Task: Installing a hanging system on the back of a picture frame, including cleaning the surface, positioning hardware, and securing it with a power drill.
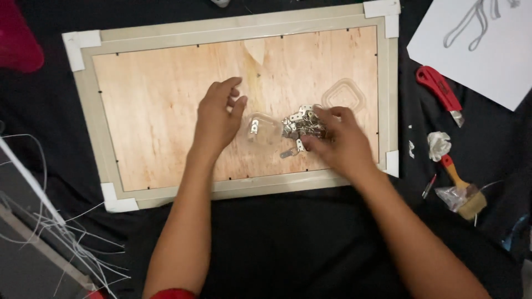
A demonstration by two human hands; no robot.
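A picture frame (105, 138) lies face down, its plywood back (155, 111) showing, with white protectors on its corners. On the plywood sits a pile of small metal hanger plates (300, 125). My right hand (341, 144) rests on the pile's right side, fingers curled among the plates. My left hand (219, 119) hovers with fingers apart beside a small clear plastic container (260, 130) that holds one plate. The container's clear lid (343, 95) lies further right on the plywood.
Black cloth covers the surface. A red utility knife (440, 91), a crumpled white scrap (439, 145), a paintbrush (464, 191) with a plastic bag, and a white sheet (482, 50) lie to the right. Loose white wires (61, 227) spread at the lower left.
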